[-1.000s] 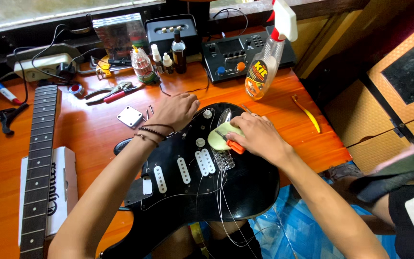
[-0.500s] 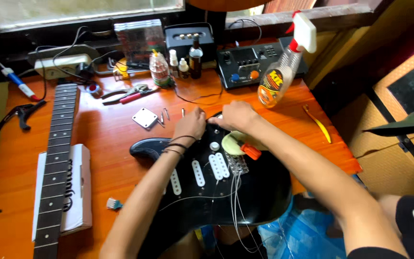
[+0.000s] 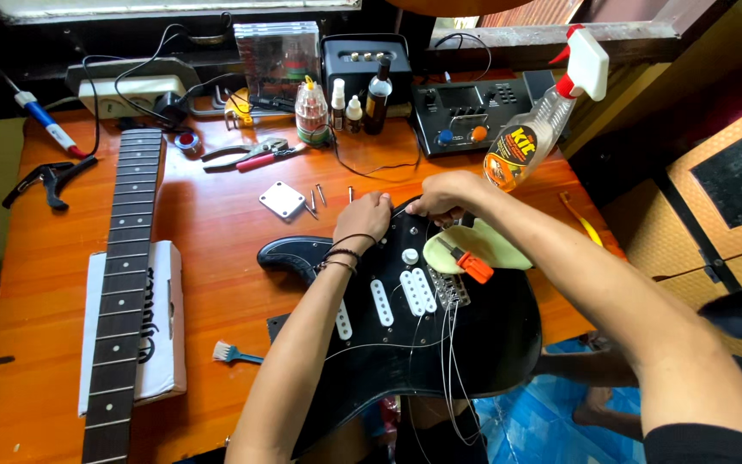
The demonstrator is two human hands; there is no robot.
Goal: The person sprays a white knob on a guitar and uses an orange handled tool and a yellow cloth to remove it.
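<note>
Both hands are bunched up at the top edge of the black guitar body (image 3: 405,344), so that's where the grip is. Left hand (image 3: 364,222) has its fingers curled down onto the upper edge of the body, near the horn, wrist wrapped in a few dark bands. Right hand (image 3: 441,196) sits just beside it, fingers pinched tight on something small at the body's edge, but I honestly can't tell what's in there, too hidden by the knuckles.

Guitar body lies flat on the orange wooden table (image 3: 216,232), face up, hanging partly off the near edge, loose strings (image 3: 453,361) trailing down from the bridge. Right below the right hand there's a pale yellow cloth (image 3: 495,249) on the body with an orange-handled screwdriver (image 3: 467,260) lying across it.

Detached neck (image 3: 122,283) lies well off to the left on a white box (image 3: 169,326). A metal neck plate (image 3: 282,199) and a few screws (image 3: 317,198) sit just beyond the left hand. Spray bottle (image 3: 543,120) stands behind the right hand.
</note>
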